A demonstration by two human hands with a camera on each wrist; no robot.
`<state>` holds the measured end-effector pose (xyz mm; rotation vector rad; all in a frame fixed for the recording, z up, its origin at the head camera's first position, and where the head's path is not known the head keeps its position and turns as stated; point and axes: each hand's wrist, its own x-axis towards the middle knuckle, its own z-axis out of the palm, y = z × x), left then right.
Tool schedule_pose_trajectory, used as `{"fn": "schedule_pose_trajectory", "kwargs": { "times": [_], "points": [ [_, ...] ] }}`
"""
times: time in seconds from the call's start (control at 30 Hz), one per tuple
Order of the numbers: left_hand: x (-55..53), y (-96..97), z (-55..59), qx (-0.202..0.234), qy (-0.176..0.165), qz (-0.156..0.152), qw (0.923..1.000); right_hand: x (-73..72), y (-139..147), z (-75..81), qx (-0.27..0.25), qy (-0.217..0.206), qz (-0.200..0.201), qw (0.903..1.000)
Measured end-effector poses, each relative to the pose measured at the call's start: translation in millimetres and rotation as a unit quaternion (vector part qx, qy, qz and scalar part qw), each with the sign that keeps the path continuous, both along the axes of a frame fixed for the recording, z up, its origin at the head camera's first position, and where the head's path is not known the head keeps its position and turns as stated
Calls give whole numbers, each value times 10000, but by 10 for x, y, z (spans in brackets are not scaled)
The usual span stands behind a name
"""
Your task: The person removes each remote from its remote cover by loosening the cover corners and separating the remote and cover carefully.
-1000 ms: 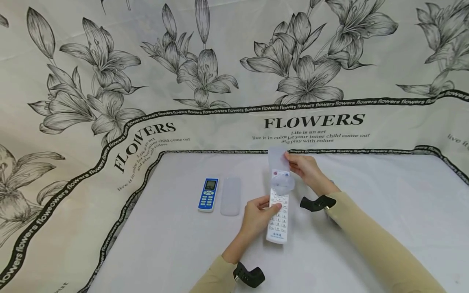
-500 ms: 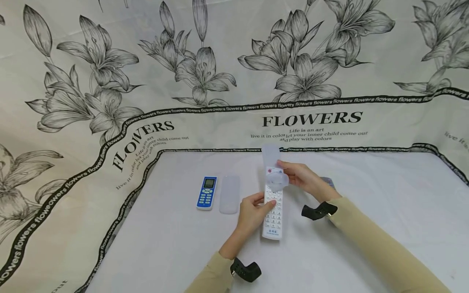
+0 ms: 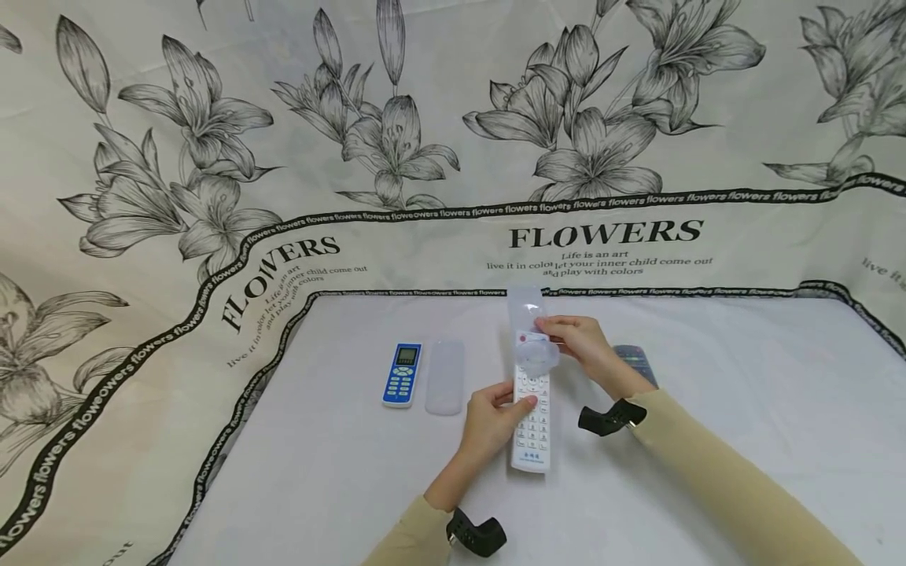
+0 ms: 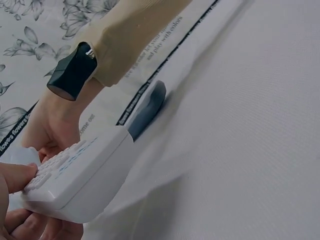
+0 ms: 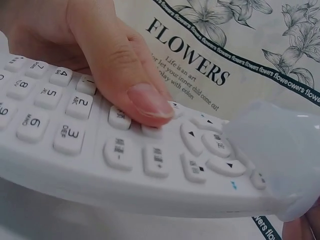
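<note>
My left hand [image 3: 488,420] grips a white remote control [image 3: 532,440] from its left side, thumb on the keys and fingers underneath. A translucent, soft-looking sleeve [image 3: 539,355] covers the upper end of this remote, its rolled part bunched just below the red button and its loose end sticking out past the top. At the upper right, my right hand [image 3: 583,346] pinches the sleeve. In the right wrist view, the left thumb [image 5: 147,102] lies across the keys, and the bunched sleeve [image 5: 280,155] rings the remote. My right fingertips are largely hidden there.
Left of my hands, a small blue and white remote [image 3: 402,376] lies beside a flat translucent sleeve [image 3: 445,377]. A dark remote [image 3: 635,362] lies behind my right wrist, partly hidden. A flower-printed cloth [image 3: 396,157] rises behind the white table [image 3: 318,472].
The white remote has shifted slightly left. My right hand has moved a little left and down along the sleeve, and more of the dark remote shows behind that wrist.
</note>
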<state>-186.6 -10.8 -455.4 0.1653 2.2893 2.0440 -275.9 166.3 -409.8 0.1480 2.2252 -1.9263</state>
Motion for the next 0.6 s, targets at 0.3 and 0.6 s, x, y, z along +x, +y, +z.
{"fn": "schedule_pose_trajectory", "kwargs": {
  "times": [0.3, 0.6],
  "points": [
    [20, 14, 26, -27, -66, 37, 10000, 6, -24, -27, -13, 29, -429, 9991],
    [77, -10, 32, -121, -137, 80, 9998, 17, -79, -38, -59, 331, -768, 9965]
  ]
}}
